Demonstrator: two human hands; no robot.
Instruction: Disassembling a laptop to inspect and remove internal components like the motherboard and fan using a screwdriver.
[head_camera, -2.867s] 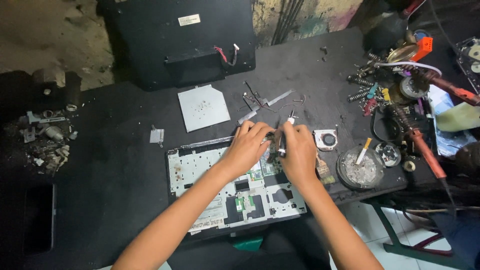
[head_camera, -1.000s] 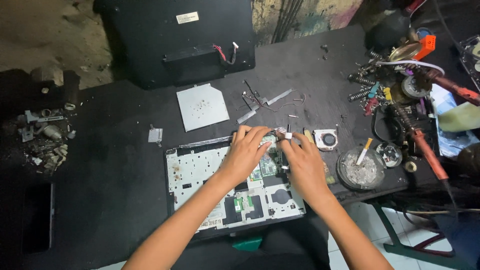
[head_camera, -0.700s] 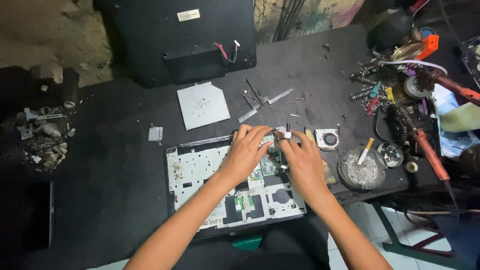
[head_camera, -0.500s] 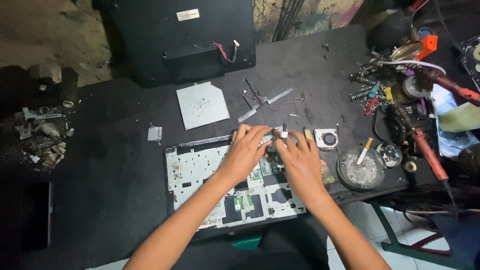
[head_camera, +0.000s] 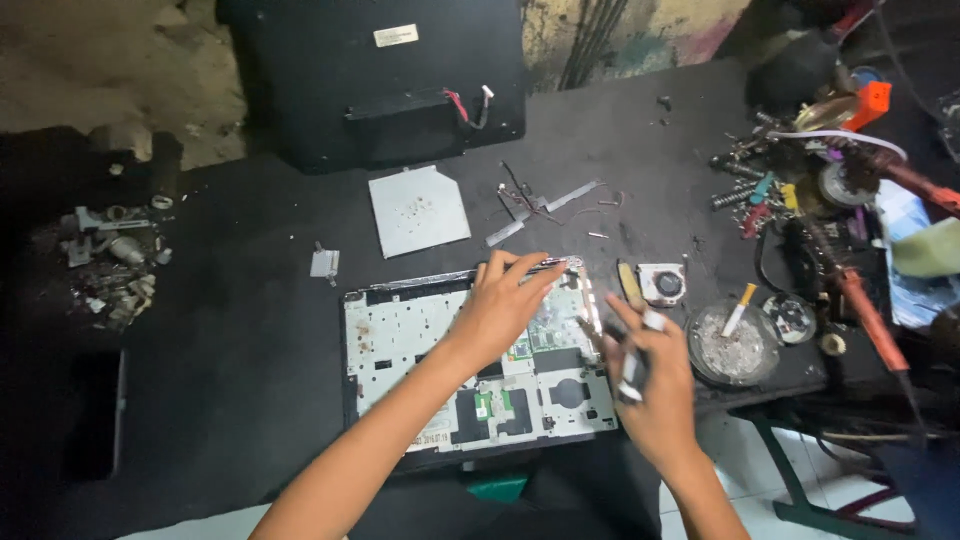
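An opened laptop chassis (head_camera: 420, 350) with bare circuit boards lies on the black table in front of me. My left hand (head_camera: 503, 305) rests on its upper right part, fingertips at the top edge. My right hand (head_camera: 650, 385) is just off the chassis's right side, lifted and blurred, gripping a small dark tool with a pale tip, probably a screwdriver (head_camera: 628, 362).
A small cooling fan (head_camera: 663, 284) and a glass ashtray (head_camera: 733, 347) sit right of the chassis. A grey metal plate (head_camera: 418, 210) and loose metal strips (head_camera: 545, 203) lie behind it. A black laptop base (head_camera: 380, 80) stands at the back. Tools clutter the right edge (head_camera: 830, 190).
My right hand has pulled away from the chassis's top right corner, moving right and toward me with the tool. My left hand stays on the board.
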